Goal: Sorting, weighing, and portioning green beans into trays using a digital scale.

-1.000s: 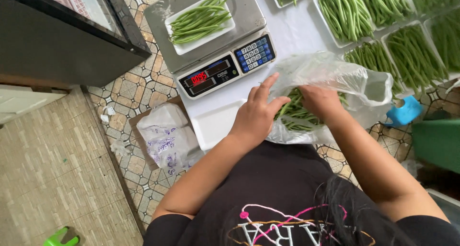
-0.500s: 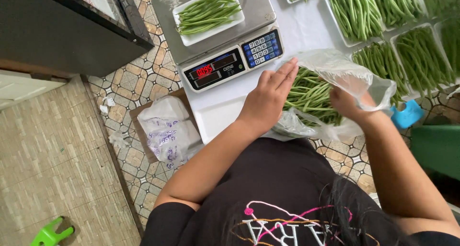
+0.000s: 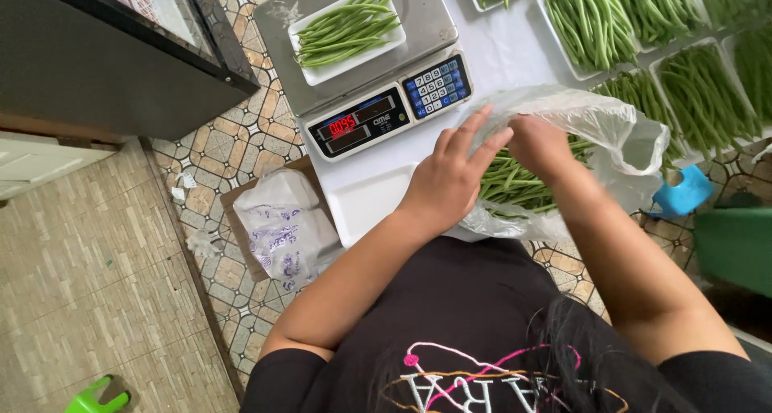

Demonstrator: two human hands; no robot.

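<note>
A white tray of green beans (image 3: 347,32) is seen on the scale (image 3: 366,67) at eleven o'clock. The left hand (image 3: 450,180), fingers spread flat, is pressed on the clear bag of beans (image 3: 563,164) on the counter (image 3: 507,55). The right hand (image 3: 539,143), formerly at four o'clock, is now closed on the bag's top.

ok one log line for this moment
left hand: on clear plastic bag of green beans | right hand: in bag | grey scale: white tray of beans
</note>
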